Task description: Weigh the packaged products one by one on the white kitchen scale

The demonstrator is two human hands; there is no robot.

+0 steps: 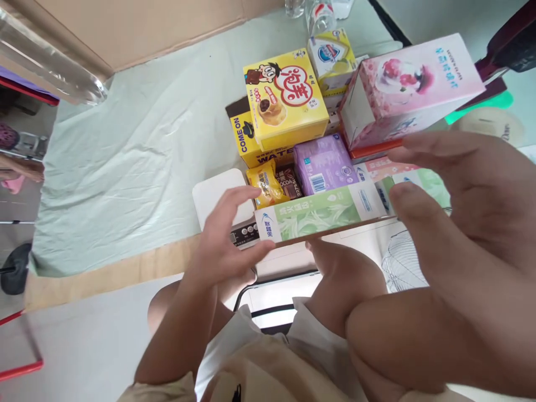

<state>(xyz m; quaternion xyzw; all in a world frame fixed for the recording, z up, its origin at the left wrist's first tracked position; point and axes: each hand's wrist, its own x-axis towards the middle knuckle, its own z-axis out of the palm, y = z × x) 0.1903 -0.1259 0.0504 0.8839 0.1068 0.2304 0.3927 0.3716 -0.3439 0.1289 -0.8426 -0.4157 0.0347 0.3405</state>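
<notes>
A green and white toothpaste box lies along the table's front edge. At its left end my left hand is open, thumb and fingers apart around the corner; I cannot tell whether it touches. My right hand hovers at the right, open and curved, holding nothing. Behind the green box are a yellow packet, a brown cocoa packet and a purple pack. A yellow cream-puff box rests on a black and yellow box. Partly behind my right hand lies another green carton.
A pink box and a yellow soap box stand at the back right. Left of the group sits a white scale. Clear bottles are at the far edge, and a wire basket is below the table.
</notes>
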